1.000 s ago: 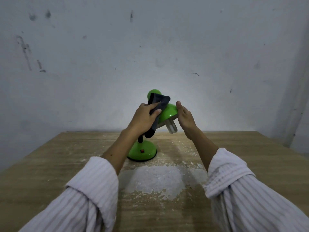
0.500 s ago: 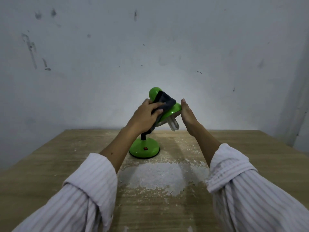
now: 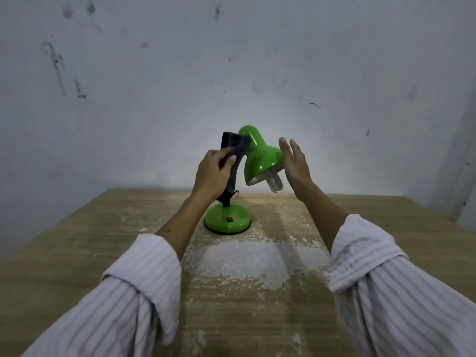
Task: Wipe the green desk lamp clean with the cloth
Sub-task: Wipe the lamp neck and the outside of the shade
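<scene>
Having slid off the shade toward the green desk lamp's (image 3: 261, 155) neck, the left hand (image 3: 213, 173) clutches the dark cloth (image 3: 235, 150) while the right hand (image 3: 296, 163), fingers spread, hovers beside the shade.

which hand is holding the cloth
The left hand: it grips the dark cloth against the green lamp's shade. The right hand is open and empty.

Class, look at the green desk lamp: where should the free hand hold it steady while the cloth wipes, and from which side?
Probably cup the wide flare of the shade from its right, where the open right hand hovers. The left hand presses the cloth against the shade's narrow left side, so bracing opposite resists that push and keeps clear of the exposed bulb.
</scene>
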